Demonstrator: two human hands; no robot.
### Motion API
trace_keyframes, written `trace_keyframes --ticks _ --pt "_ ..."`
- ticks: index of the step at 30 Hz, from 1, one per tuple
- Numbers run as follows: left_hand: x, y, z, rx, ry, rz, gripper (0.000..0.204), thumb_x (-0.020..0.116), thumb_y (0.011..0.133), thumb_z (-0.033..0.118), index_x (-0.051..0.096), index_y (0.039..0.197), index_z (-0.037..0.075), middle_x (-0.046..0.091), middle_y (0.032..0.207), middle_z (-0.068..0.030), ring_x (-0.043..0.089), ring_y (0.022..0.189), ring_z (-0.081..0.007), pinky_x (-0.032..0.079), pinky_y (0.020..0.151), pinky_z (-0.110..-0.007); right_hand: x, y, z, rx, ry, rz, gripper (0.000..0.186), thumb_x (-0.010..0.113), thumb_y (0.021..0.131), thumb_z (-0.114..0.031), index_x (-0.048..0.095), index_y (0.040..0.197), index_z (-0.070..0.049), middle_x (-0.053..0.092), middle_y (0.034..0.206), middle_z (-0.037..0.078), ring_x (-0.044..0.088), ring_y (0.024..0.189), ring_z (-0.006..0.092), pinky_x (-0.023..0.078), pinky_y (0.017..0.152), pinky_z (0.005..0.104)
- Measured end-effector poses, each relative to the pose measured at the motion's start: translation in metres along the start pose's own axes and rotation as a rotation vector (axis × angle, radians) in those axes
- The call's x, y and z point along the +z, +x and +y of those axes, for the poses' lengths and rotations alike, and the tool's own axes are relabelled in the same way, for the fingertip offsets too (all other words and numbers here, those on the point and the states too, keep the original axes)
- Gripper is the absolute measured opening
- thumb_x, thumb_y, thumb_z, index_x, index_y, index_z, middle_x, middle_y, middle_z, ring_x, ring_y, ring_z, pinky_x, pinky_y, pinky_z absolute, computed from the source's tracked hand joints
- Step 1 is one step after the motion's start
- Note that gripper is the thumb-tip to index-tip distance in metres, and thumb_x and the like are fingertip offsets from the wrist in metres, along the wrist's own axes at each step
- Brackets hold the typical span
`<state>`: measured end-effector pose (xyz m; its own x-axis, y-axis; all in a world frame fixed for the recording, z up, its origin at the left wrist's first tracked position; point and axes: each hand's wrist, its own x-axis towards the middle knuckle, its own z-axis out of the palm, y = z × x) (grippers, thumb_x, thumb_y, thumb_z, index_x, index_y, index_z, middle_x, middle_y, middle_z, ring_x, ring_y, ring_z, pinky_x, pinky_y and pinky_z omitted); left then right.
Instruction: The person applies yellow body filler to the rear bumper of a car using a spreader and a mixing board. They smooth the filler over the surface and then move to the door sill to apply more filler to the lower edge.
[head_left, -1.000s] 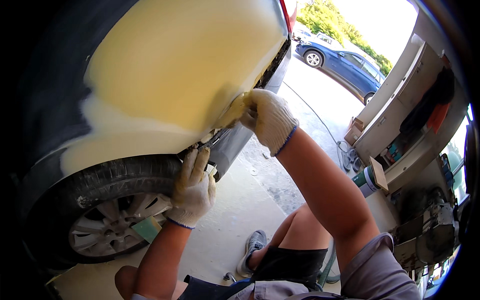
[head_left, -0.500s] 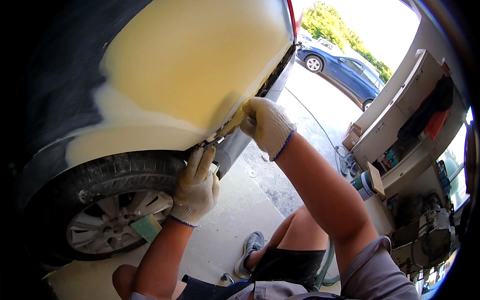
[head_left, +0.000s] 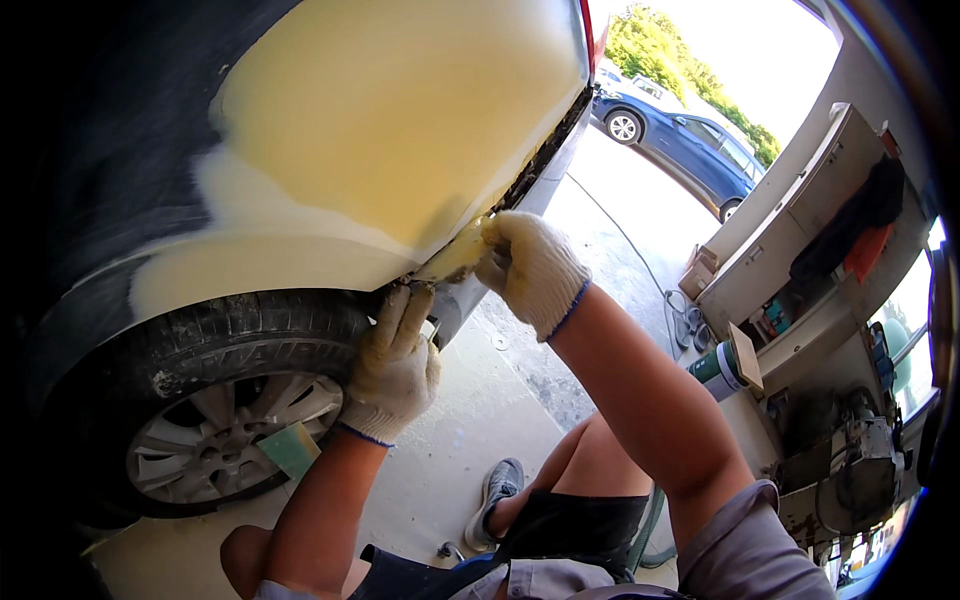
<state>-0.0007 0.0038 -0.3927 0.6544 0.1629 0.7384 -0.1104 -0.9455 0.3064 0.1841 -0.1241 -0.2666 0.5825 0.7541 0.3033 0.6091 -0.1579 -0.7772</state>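
A car's rear panel (head_left: 365, 120) has a large yellow filler patch with pale edges on dark bodywork. My gloved right hand (head_left: 525, 265) pinches a thin, yellow-smeared piece (head_left: 455, 250) against the panel's lower rear edge, by a ragged dark seam (head_left: 535, 165). My gloved left hand (head_left: 390, 365) is lower, fingers stretched upward to touch the edge above the rear wheel (head_left: 215, 440); its fingertips are partly in shadow. Both gloves are pale knit with yellow stains. A small green sheet (head_left: 290, 450) rests against the wheel beside my left forearm.
Beyond the doorway a blue car (head_left: 690, 150) is parked, and a hose (head_left: 625, 230) crosses the ground. On the right stand a cabinet (head_left: 760, 270) with dark and orange clothing, shoes (head_left: 690, 325), a green bucket (head_left: 720, 365) and cluttered equipment (head_left: 840, 460). My foot (head_left: 495, 495) is on the floor below.
My right hand has moved down along the edge, closer to my left hand, with the smeared piece. My left hand has shifted slightly upward. The view has shifted a little.
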Motion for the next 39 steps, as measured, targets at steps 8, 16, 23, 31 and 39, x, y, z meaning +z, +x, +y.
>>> trace_keyframes --ticks 8,16,23,31,39 --pt "-0.01 0.0 -0.003 -0.028 -0.086 0.058 0.059 0.07 0.093 0.011 0.056 0.147 -0.008 0.051 0.152 -0.0281 0.058 0.134 -0.0438 0.053 0.109 -0.048 0.001 -0.018 -0.055 0.155 0.052 0.141 0.006 0.07 0.088 0.004 0.069 0.094 0.003 0.065 0.074 0.004 0.067 0.07 0.0126 0.055 0.063 0.0282" --pt "-0.013 0.011 0.004 -0.057 -0.154 -0.018 0.068 0.068 0.09 0.008 0.049 0.154 -0.004 0.049 0.152 -0.027 0.058 0.135 -0.0434 0.053 0.108 -0.045 0.014 -0.026 -0.005 -0.054 -0.064 -0.026 0.01 0.075 0.088 -0.003 0.073 0.097 0.001 0.066 0.073 0.008 0.07 0.074 0.0159 0.057 0.066 0.0333" --pt "0.001 0.004 -0.01 0.065 -0.049 0.128 0.066 0.069 0.087 0.006 0.053 0.151 -0.001 0.052 0.149 -0.0256 0.063 0.123 -0.0453 0.057 0.1 -0.048 0.018 -0.012 -0.056 -0.234 -0.303 0.054 0.014 0.077 0.086 -0.006 0.073 0.097 0.002 0.07 0.076 0.017 0.072 0.071 0.0223 0.057 0.066 0.0354" --pt "0.003 -0.004 -0.017 0.004 -0.103 0.089 0.058 0.069 0.091 0.012 0.058 0.145 -0.007 0.056 0.149 -0.024 0.053 0.139 -0.0402 0.053 0.109 -0.046 0.026 -0.029 -0.049 0.539 0.669 0.114 0.014 0.068 0.094 -0.001 0.068 0.106 0.004 0.069 0.09 0.008 0.067 0.081 0.0127 0.059 0.07 0.0279" --pt "0.002 0.002 -0.012 0.075 -0.074 0.119 0.064 0.072 0.088 0.011 0.055 0.148 -0.007 0.056 0.148 -0.0246 0.055 0.137 -0.0428 0.051 0.11 -0.048 0.031 -0.026 -0.043 -0.146 -0.314 -0.159 0.016 0.065 0.098 -0.004 0.066 0.112 0.004 0.069 0.098 0.01 0.069 0.084 0.0146 0.061 0.076 0.0257"
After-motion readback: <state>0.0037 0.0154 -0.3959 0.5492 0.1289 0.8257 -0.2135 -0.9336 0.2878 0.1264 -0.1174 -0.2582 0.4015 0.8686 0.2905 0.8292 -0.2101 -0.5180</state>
